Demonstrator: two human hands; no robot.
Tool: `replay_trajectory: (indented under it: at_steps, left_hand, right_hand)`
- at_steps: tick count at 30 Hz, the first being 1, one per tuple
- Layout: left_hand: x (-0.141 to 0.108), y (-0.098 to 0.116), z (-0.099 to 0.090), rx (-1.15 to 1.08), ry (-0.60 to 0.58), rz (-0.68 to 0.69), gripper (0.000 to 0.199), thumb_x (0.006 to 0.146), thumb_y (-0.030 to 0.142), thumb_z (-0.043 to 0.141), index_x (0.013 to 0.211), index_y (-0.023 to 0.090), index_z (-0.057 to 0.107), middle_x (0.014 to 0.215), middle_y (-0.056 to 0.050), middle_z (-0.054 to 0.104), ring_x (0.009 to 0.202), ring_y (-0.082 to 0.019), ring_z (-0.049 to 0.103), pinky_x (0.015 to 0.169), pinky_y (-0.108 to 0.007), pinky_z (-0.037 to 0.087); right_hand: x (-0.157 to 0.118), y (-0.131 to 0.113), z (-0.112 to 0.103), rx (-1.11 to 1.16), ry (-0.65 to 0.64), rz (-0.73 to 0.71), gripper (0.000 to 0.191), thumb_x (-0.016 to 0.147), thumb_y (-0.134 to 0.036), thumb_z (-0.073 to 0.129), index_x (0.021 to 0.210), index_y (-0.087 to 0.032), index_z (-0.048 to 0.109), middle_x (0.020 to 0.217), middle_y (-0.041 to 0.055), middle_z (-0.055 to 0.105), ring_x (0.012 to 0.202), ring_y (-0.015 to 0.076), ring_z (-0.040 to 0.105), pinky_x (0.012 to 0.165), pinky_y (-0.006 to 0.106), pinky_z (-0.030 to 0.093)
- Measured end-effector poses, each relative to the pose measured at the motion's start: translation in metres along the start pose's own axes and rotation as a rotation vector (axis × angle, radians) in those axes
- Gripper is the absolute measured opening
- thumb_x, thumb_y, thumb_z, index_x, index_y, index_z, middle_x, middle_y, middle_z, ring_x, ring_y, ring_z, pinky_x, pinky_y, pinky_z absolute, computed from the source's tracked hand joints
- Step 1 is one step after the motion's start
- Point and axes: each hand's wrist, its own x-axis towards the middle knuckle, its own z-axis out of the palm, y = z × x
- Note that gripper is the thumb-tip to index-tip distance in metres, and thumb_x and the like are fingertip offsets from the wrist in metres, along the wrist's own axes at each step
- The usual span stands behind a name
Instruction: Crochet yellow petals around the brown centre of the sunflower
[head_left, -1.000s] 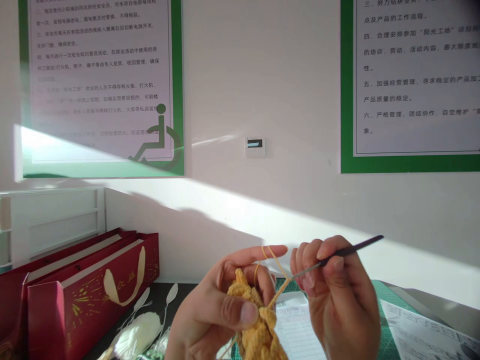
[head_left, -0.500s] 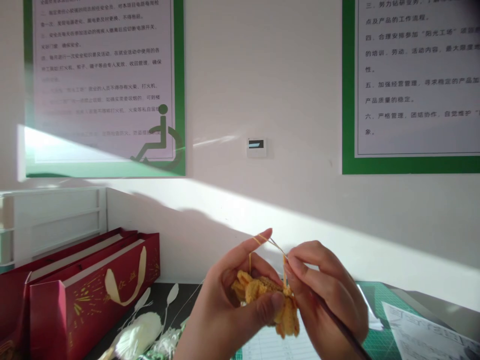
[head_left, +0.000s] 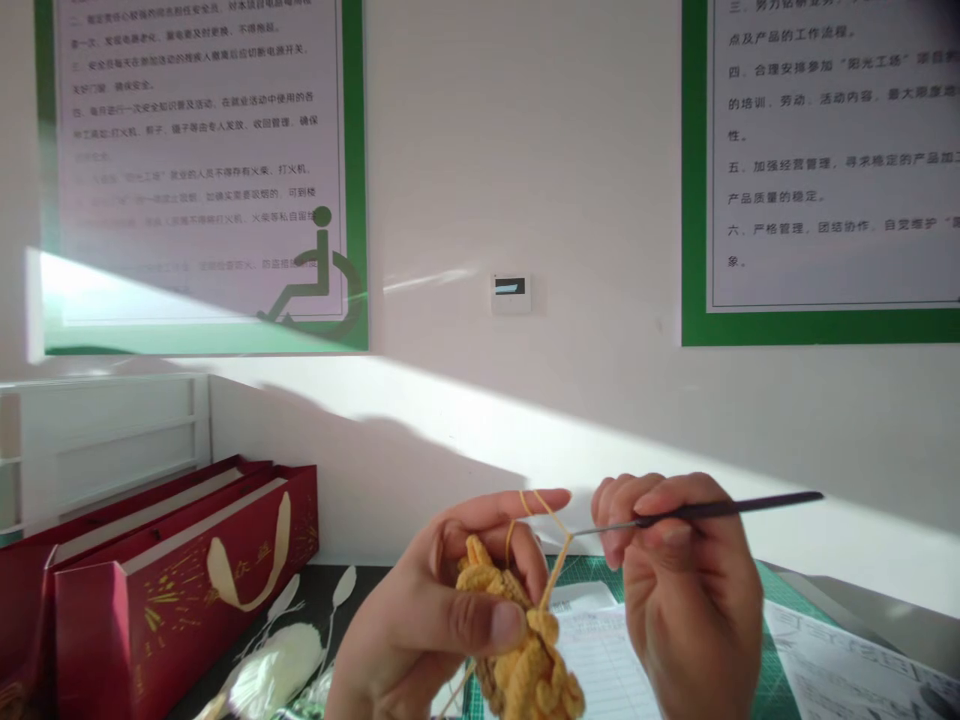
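Observation:
Pinched between the thumb and fingers of my left hand (head_left: 450,600) is a yellow crocheted piece (head_left: 525,650), its lower end hanging down. Yellow yarn (head_left: 541,505) loops around my raised left index finger. My right hand (head_left: 686,590) grips a crochet hook (head_left: 720,508) with a dark handle, held almost level and pointing left. The hook's thin metal tip catches a yarn loop that runs down to the crocheted piece. Part of the piece is covered by my left thumb.
Red gift bags (head_left: 187,560) stand at the left beside a white rack (head_left: 112,430). White yarn (head_left: 274,670) lies before them. A green cutting mat (head_left: 776,640) and printed papers (head_left: 600,650) are under and beyond my hands. Behind rises a wall with green-framed posters (head_left: 356,180).
My right hand has turned the hook from steeply slanted to nearly level and drawn the loop up and out. My left hand has shifted slightly left and down with the crocheted piece.

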Motion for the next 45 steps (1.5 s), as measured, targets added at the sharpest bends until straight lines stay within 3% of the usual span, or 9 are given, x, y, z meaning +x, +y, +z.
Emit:
replay_trajectory:
  at_steps: [6, 11, 13, 19, 24, 30, 37, 42, 45]
  left_hand:
    - [0.000, 0.000, -0.010, -0.044, -0.077, -0.032, 0.063, 0.063, 0.022, 0.093, 0.123, 0.010, 0.079, 0.073, -0.001, 0.063, 0.063, -0.010, 0.056, 0.061, -0.020, 0.046]
    - [-0.003, 0.002, 0.005, 0.162, 0.088, 0.082, 0.053, 0.072, 0.015, 0.090, 0.123, 0.019, 0.079, 0.085, -0.005, 0.071, 0.076, -0.016, 0.066, 0.071, -0.025, 0.054]
    - [-0.003, 0.002, 0.011, 0.222, 0.171, 0.069, 0.056, 0.074, 0.015, 0.090, 0.128, 0.023, 0.077, 0.090, -0.006, 0.073, 0.081, -0.019, 0.069, 0.074, -0.028, 0.055]
    - [-0.001, -0.003, 0.017, 0.206, 0.193, 0.091, 0.059, 0.075, 0.016, 0.091, 0.131, 0.021, 0.073, 0.105, -0.013, 0.081, 0.093, -0.025, 0.075, 0.081, -0.032, 0.058]
    - [-0.001, -0.004, 0.022, 0.201, 0.269, 0.051, 0.056, 0.072, 0.019, 0.092, 0.126, 0.022, 0.076, 0.095, -0.009, 0.079, 0.090, -0.025, 0.075, 0.080, -0.034, 0.058]
    - [0.000, -0.005, 0.029, 0.224, 0.365, 0.076, 0.050, 0.068, 0.022, 0.096, 0.115, 0.021, 0.081, 0.078, -0.002, 0.072, 0.071, -0.015, 0.067, 0.067, -0.024, 0.055]
    - [0.002, -0.007, 0.037, 0.239, 0.503, 0.077, 0.044, 0.068, 0.024, 0.096, 0.110, 0.021, 0.082, 0.079, -0.003, 0.074, 0.071, -0.016, 0.068, 0.067, -0.025, 0.056]
    - [0.001, -0.009, 0.044, 0.302, 0.610, 0.183, 0.048, 0.068, 0.025, 0.096, 0.114, 0.019, 0.081, 0.072, -0.001, 0.071, 0.063, -0.013, 0.065, 0.058, -0.021, 0.052]
    - [0.001, -0.011, 0.043, 0.260, 0.567, 0.123, 0.046, 0.069, 0.027, 0.096, 0.111, 0.019, 0.082, 0.076, -0.003, 0.074, 0.065, -0.016, 0.067, 0.059, -0.023, 0.052]
  right_hand:
    - [0.003, -0.005, 0.005, 0.342, -0.010, 0.412, 0.024, 0.104, -0.030, 0.052, 0.083, -0.022, 0.061, 0.063, -0.0047, 0.045, 0.055, 0.0090, 0.043, 0.055, 0.023, 0.038]
    - [0.000, -0.002, 0.009, 0.412, -0.116, 0.620, 0.022, 0.101, -0.033, 0.061, 0.082, -0.022, 0.060, 0.066, -0.0048, 0.053, 0.057, 0.0077, 0.046, 0.060, 0.022, 0.044]
    - [-0.002, 0.001, 0.008, 0.333, -0.146, 0.571, 0.014, 0.098, -0.032, 0.067, 0.087, -0.025, 0.063, 0.075, -0.0039, 0.060, 0.067, 0.0090, 0.056, 0.067, 0.023, 0.049]
    - [-0.009, 0.008, 0.003, 0.112, -0.132, 0.339, 0.002, 0.098, -0.031, 0.067, 0.098, -0.029, 0.067, 0.101, 0.0023, 0.074, 0.106, 0.0199, 0.068, 0.088, 0.036, 0.058]
    - [-0.011, 0.011, 0.004, 0.069, -0.088, 0.305, 0.002, 0.100, -0.029, 0.064, 0.101, -0.028, 0.066, 0.099, 0.0047, 0.077, 0.095, 0.0197, 0.072, 0.070, 0.030, 0.059]
    - [-0.011, 0.007, 0.005, -0.022, -0.039, 0.199, 0.004, 0.099, -0.025, 0.066, 0.100, -0.028, 0.068, 0.091, 0.0011, 0.077, 0.085, 0.0159, 0.074, 0.069, 0.027, 0.059]
    - [-0.011, 0.004, 0.007, -0.172, -0.058, 0.075, 0.013, 0.099, -0.016, 0.062, 0.102, -0.028, 0.067, 0.095, 0.0009, 0.077, 0.086, 0.0165, 0.076, 0.068, 0.027, 0.060]
    - [-0.007, -0.001, -0.005, -0.603, -0.197, -0.399, 0.047, 0.082, 0.003, 0.071, 0.116, -0.030, 0.072, 0.101, 0.0027, 0.080, 0.088, 0.0205, 0.074, 0.073, 0.036, 0.062]
    - [-0.008, -0.004, -0.013, -0.746, -0.191, -0.450, 0.062, 0.074, 0.002, 0.079, 0.121, -0.039, 0.073, 0.097, 0.0008, 0.081, 0.081, 0.0237, 0.072, 0.068, 0.041, 0.059]
